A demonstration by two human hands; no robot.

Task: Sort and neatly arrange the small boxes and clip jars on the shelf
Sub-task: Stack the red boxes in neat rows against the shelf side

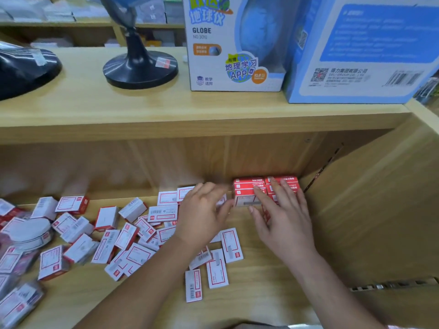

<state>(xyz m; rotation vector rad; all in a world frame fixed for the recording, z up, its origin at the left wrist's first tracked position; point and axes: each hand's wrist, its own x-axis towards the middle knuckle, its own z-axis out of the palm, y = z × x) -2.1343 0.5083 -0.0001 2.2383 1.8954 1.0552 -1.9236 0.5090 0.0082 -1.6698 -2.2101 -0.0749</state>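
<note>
The stacked red boxes (pixel 249 186) sit at the back right corner of the lower shelf (pixel 261 300), packed side by side and several layers high, close against the back panel. I see my right hand (pixel 285 219) laid on the front of that stack, fingers straight and spread, pressing flat against the boxes rather than curling round any of them. My left hand (pixel 204 212) is just to the left of the stack, above the nearest loose boxes. Its fingers are loose and extended. It is blurred, and I cannot make out anything gripped in it.

The loose small boxes (pixel 133 236), white with red trim, lie scattered over the middle and left of the shelf at every angle, some flat, some on edge, a few overlapping. Several more lie in front of the hands, near the shelf's front edge. At the far left a clear clip jar (pixel 28 233) with a white lid stands among them, with more packets at the left edge.

On the top shelf (pixel 166 108) above stand a dark globe stand (pixel 140 67), a white box marked GLOBE (pixel 213 55) and a larger blue box (pixel 356 58) touching its right side. A black rounded object (pixel 21 70) lies at the far left.
</note>
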